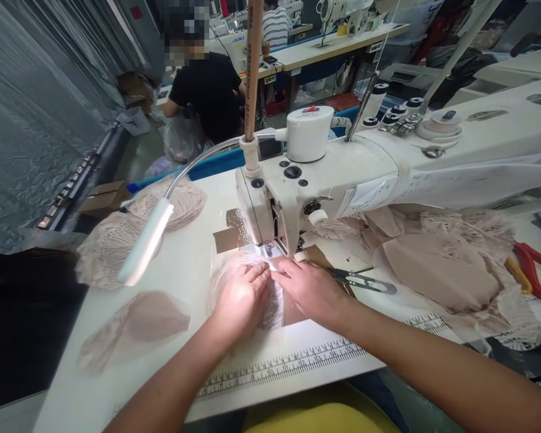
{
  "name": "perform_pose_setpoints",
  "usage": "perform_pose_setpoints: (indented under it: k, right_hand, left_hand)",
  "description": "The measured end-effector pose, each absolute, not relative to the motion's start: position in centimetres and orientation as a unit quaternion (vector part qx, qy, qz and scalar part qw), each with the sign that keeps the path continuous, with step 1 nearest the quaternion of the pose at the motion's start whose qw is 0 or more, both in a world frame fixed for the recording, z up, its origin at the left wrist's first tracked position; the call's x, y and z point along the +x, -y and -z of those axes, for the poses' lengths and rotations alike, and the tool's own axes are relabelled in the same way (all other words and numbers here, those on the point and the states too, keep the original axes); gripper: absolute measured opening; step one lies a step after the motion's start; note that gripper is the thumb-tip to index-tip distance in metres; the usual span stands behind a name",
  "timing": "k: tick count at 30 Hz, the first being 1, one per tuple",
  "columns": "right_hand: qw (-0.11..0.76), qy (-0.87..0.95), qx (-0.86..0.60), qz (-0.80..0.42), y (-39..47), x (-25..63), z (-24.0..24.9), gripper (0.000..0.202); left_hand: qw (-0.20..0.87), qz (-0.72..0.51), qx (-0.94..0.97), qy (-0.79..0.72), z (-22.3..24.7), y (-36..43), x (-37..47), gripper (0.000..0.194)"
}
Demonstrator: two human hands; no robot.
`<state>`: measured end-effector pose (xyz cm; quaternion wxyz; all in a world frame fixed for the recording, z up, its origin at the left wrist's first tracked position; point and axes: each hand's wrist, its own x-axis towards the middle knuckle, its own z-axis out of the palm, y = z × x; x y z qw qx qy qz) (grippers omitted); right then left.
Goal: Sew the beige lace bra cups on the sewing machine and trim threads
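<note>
A white sewing machine point(324, 174) stands over the pale table, its needle area lit brightly. Under and in front of its presser foot lies beige lace fabric point(225, 279). My left hand point(244, 294) presses on this fabric, fingers together and pointing at the needle. Close by on the right, my right hand point(311, 291) rests at the fabric's edge with its fingers bent, its fingertips nearly touching those of the left. What its fingers grip is too small to make out. Dark thread snips point(367, 282) lie just right of the right hand.
Stacked lace pieces point(175, 204) and a single beige piece point(155, 316) lie at the left, near a lamp point(148, 240). More beige fabric point(442, 270) and red-handled scissors point(538, 270) are at the right. A printed ruler point(297, 361) runs along the front. A person point(207, 90) sits beyond.
</note>
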<state>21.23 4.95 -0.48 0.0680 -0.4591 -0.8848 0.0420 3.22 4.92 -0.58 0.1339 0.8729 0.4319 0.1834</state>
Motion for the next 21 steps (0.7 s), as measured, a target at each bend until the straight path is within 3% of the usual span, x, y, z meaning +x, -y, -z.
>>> perform_pose_setpoints:
  k: [9,21]
  right_hand:
    - [0.010,0.844,-0.531,-0.072,-6.0,20.3,-0.9,0.037]
    - [0.026,0.851,-0.522,-0.050,-5.7,20.2,-0.2,0.036]
  left_hand:
    - [0.079,-0.167,0.906,-0.381,1.2,-7.7,2.7,0.030]
    - [0.079,-0.168,0.917,-0.352,1.1,-8.8,1.8,0.032]
